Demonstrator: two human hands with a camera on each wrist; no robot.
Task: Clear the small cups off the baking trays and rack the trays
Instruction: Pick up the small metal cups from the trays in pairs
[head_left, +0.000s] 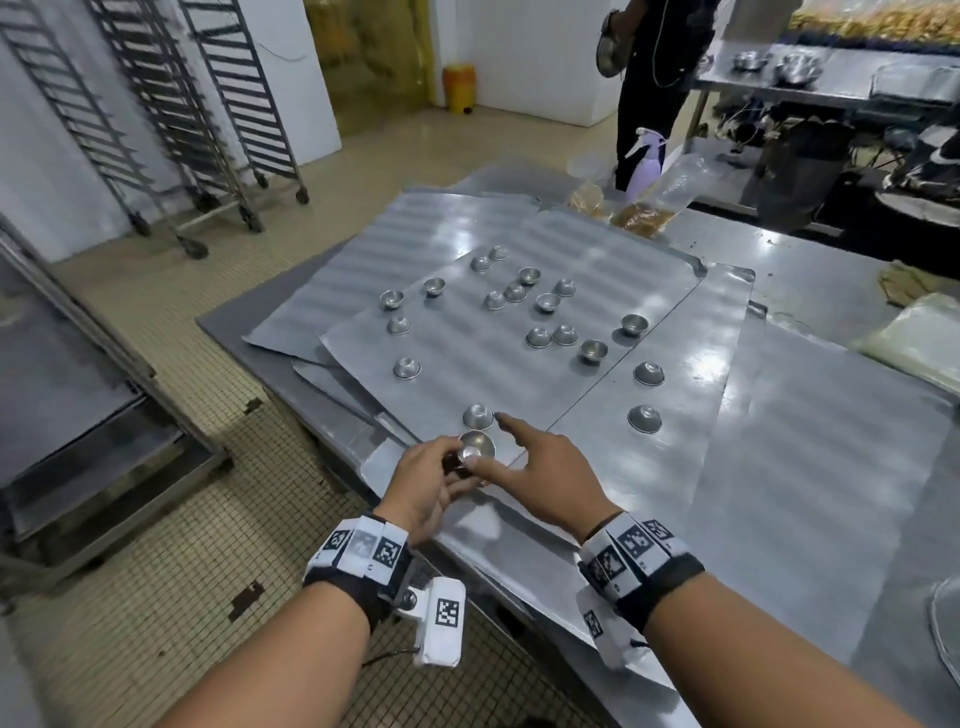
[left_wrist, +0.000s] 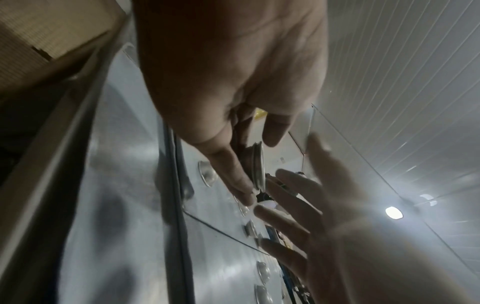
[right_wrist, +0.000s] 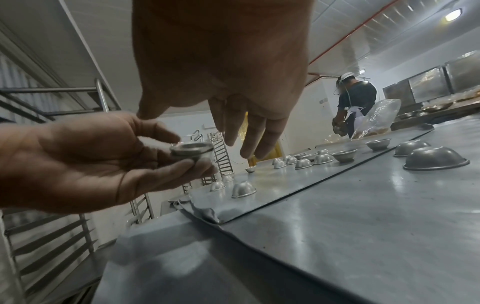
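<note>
Several flat metal baking trays (head_left: 483, 364) lie stacked askew on the steel table. Several small metal cups are scattered on them, some upturned, some upright. My left hand (head_left: 441, 478) grips a small stack of cups (head_left: 477, 448) at the trays' near corner; the same stack (right_wrist: 191, 151) shows in the right wrist view and edge-on (left_wrist: 255, 164) in the left wrist view. My right hand (head_left: 519, 452) is open with fingers spread. Its forefinger reaches beside the nearest upturned cup (head_left: 478, 415), which also shows below those fingers (right_wrist: 243, 189).
Tall wheeled tray racks (head_left: 171, 104) stand at the back left, and a lower trolley (head_left: 78, 405) sits at the left. A person (head_left: 654, 78) stands behind the table. A spray bottle (head_left: 644, 161) and bags of food (head_left: 644, 213) rest at the table's far edge.
</note>
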